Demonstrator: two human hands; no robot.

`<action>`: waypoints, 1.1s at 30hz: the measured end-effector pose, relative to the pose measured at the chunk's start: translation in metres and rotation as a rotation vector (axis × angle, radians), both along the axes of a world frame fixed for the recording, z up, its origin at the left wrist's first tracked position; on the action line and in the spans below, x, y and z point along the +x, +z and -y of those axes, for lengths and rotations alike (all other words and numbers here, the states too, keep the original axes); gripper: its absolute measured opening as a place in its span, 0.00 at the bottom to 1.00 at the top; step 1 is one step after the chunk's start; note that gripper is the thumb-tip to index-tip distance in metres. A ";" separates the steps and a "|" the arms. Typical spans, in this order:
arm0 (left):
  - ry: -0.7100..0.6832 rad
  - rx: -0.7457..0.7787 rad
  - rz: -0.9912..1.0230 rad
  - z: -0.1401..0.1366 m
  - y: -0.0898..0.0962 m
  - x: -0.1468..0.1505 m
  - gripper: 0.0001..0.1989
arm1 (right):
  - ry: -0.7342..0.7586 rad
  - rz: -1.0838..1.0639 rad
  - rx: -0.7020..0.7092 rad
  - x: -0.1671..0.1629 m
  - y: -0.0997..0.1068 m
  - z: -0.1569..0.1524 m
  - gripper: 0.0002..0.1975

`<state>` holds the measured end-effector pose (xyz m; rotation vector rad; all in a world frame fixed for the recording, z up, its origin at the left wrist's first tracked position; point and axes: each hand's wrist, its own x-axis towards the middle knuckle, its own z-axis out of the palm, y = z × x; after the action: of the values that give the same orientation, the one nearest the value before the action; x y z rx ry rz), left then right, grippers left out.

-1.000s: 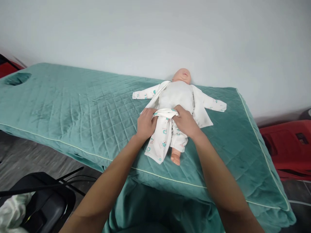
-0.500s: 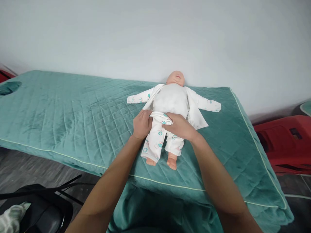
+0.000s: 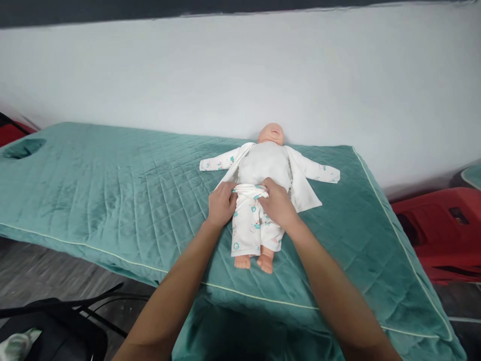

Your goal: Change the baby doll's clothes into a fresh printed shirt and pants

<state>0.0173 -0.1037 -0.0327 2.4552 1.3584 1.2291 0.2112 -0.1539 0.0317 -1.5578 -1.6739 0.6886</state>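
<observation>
A baby doll (image 3: 265, 163) lies on its back, its head toward the wall and its feet toward me. Its white patterned jacket (image 3: 306, 193) hangs open, with the sleeves spread to both sides. White printed trousers (image 3: 246, 228) cover the legs, and the bare feet stick out below the hems. My left hand (image 3: 221, 203) is closed on the trousers' waistband at the left side. At the right side of the waistband, my right hand (image 3: 278, 203) pinches the bunched cloth. The doll's white torso shows above the waistband.
A green quilted cover (image 3: 131, 200) lies over the bed, which has a hole at its far left end. Red plastic stools (image 3: 443, 230) stand to the right. At lower left is a black chair (image 3: 56, 326) with cloth on it. A pale wall (image 3: 225, 75) runs behind the bed.
The doll's legs have come closer together and the trouser leg hangs straighter. Both hands keep their hold on the waistband. The camera view has tilted up slightly.
</observation>
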 end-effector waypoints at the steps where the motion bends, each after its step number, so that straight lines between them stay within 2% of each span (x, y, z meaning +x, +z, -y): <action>1: -0.007 -0.018 0.018 0.001 0.002 0.000 0.12 | -0.012 0.004 0.011 -0.001 0.000 0.000 0.05; 3: -0.014 -0.090 0.085 0.004 0.005 0.001 0.12 | -0.002 -0.004 0.023 -0.001 0.000 0.000 0.05; 6: -0.033 -0.296 0.315 0.005 0.012 0.000 0.11 | 0.135 -0.057 -0.012 0.006 0.004 0.001 0.04; 9: -0.157 -0.556 0.636 0.004 0.015 -0.005 0.10 | 0.331 -0.220 -0.082 0.021 0.012 0.002 0.13; 11: -0.266 -0.717 0.798 0.004 0.017 -0.009 0.14 | 0.407 -0.335 -0.131 0.031 0.016 0.003 0.17; 13: -0.342 -0.852 0.901 0.004 0.019 -0.013 0.19 | 0.399 -0.374 -0.158 0.038 0.019 0.003 0.16; 17: -0.414 -1.018 0.957 0.005 0.028 -0.015 0.30 | 0.410 -0.391 -0.179 0.040 0.018 0.003 0.14; 20: -0.355 -0.992 0.761 0.001 0.044 -0.011 0.26 | 0.492 -0.393 -0.204 0.037 0.017 0.004 0.12; 22: -0.363 -0.967 0.499 -0.002 0.061 -0.007 0.21 | 0.533 -0.357 -0.179 0.037 0.018 0.003 0.12; 25: -0.470 -0.895 0.072 -0.004 0.092 0.001 0.22 | 0.554 -0.329 -0.150 0.039 0.020 0.001 0.10; 29: -0.619 -0.822 -0.329 -0.001 0.124 0.009 0.15 | 0.498 -0.377 -0.157 0.041 0.018 -0.003 0.14; 31: -0.666 -0.782 -0.428 -0.002 0.133 0.012 0.13 | 0.429 -0.496 -0.178 0.040 0.015 -0.005 0.18; 33: -0.701 -0.719 -0.433 -0.004 0.139 0.013 0.11 | 0.326 -0.628 -0.202 0.038 0.012 -0.006 0.21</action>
<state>0.0305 -0.0993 0.1062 2.3340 0.6650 0.0345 0.2497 -0.1479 0.0442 -1.0331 -1.4043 1.3890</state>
